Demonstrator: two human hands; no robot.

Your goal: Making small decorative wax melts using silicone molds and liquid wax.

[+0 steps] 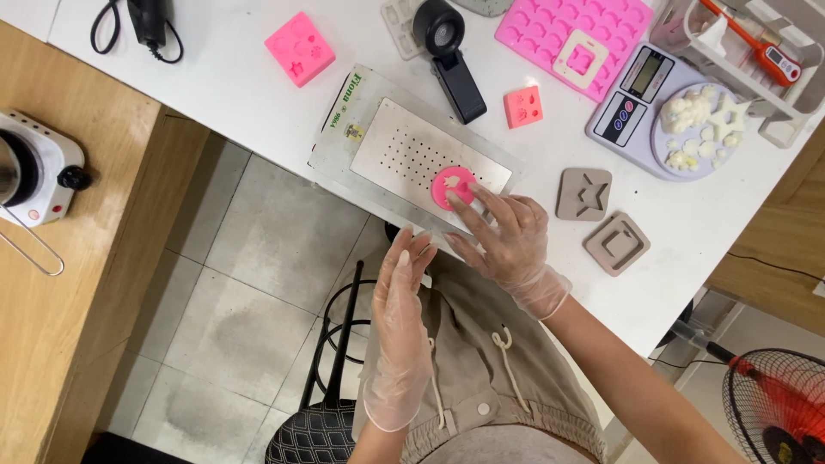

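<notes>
A round pink silicone mould [449,184] lies on a perforated metal plate [412,150] at the white table's near edge. My right hand [507,236], in a clear glove, rests its fingertips on the mould's right side. My left hand [402,296], also gloved, hovers flat just below the table edge, fingers together and pointing at the plate, holding nothing.
Two grey square moulds [584,193] [616,243] lie right of my hand. A scale [640,94] carries white wax pieces. Pink moulds [299,47] [523,106] [574,34], a black tool [447,51] and a thermometer [769,53] sit farther back. A small hot plate [39,172] stands on the wooden bench.
</notes>
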